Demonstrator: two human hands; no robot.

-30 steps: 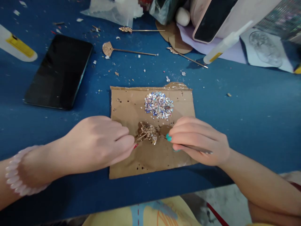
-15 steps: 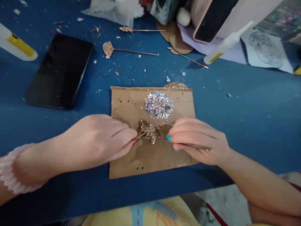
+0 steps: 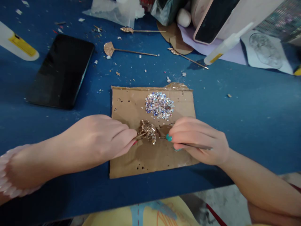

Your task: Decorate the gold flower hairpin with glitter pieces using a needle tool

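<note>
My left hand (image 3: 105, 136) pinches the thin stem of a gold hairpin, whose winged ornament (image 3: 148, 130) is dotted with small shiny stones. The ornament is held over a piece of cardboard (image 3: 127, 166). In my right hand (image 3: 198, 139) is a pair of slim metal tweezers (image 3: 199, 146), gripped between thumb and fingers. Their tips point left, a short gap from the ornament; I cannot tell whether they hold a stone. Behind the ornament, a pile of small glittering rhinestones (image 3: 159, 105) lies on the cardboard.
Three more gold hairpins (image 3: 135, 52) lie across the back of the blue table (image 3: 235, 125). A black tablet-like device (image 3: 61, 72) is at left, near a white bottle with a yellow label (image 3: 21, 45). A white glue bottle (image 3: 225, 45) stands back right. Scraps litter the surface.
Almost nothing differs. The hairpin's ornament is turned very slightly in my left hand, and the whole view has shifted a little. My right hand stays in the same place with the tweezers.
</note>
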